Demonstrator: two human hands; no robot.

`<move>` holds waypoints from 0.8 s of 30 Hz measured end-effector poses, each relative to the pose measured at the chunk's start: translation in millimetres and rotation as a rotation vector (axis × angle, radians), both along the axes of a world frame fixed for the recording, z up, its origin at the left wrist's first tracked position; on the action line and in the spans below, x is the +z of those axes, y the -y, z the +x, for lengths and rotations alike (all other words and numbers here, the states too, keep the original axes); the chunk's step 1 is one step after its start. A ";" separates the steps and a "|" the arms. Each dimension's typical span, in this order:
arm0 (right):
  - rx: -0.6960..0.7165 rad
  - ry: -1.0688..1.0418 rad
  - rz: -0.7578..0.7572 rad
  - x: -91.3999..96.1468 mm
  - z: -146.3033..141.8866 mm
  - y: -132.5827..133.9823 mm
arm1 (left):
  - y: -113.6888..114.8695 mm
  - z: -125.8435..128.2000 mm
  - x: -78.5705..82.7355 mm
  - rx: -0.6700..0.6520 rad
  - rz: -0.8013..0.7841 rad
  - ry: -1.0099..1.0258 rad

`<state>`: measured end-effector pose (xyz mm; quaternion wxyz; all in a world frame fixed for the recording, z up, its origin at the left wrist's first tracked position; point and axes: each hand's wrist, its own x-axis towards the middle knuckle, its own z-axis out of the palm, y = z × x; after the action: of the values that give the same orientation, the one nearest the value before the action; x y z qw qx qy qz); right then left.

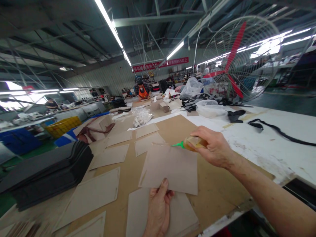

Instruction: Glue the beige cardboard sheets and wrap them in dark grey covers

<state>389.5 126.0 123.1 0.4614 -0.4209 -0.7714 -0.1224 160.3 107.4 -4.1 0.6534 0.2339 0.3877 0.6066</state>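
Observation:
My left hand (160, 205) pinches the near edge of a grey-beige board sheet (172, 171), thumb on top. The sheet is raised a little over a stack of like sheets (184, 214). In my right hand (213, 146) is a glue bottle (195, 143) with amber contents and a green nozzle, tipped to the left. Its nozzle tip is at the far edge of the held sheet. Several more sheets (95, 194) lie spread to the left and beyond, some with a shiny line along an edge. Brown board (217, 177) lies under them.
A thick stack of dark grey pieces (46, 168) stands at left. Plastic bags (142, 117), striped fabric (197, 100) and a black strap (281, 131) lie farther off. A large fan (232, 62) stands at right. A person in an orange apron (142, 92) works at the far end.

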 end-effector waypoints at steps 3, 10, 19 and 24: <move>-0.043 0.028 -0.039 -8.4 22.9 10.5 | -2.5 -0.8 -0.1 0.030 -0.031 0.046; -0.144 0.061 -0.076 -19.5 51.4 26.3 | -5.9 -2.1 4.2 0.059 -0.076 0.103; -0.115 0.095 -0.166 -17.2 47.2 32.8 | -5.5 -2.8 7.6 0.038 -0.068 0.118; -0.052 0.122 -0.209 -19.6 40.0 49.0 | -6.0 -3.0 9.6 0.058 -0.060 0.152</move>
<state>429.5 77.0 103.5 0.3638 -0.4785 -0.7953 -0.0786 157.2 113.4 5.4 0.6699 0.1559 0.3616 0.6295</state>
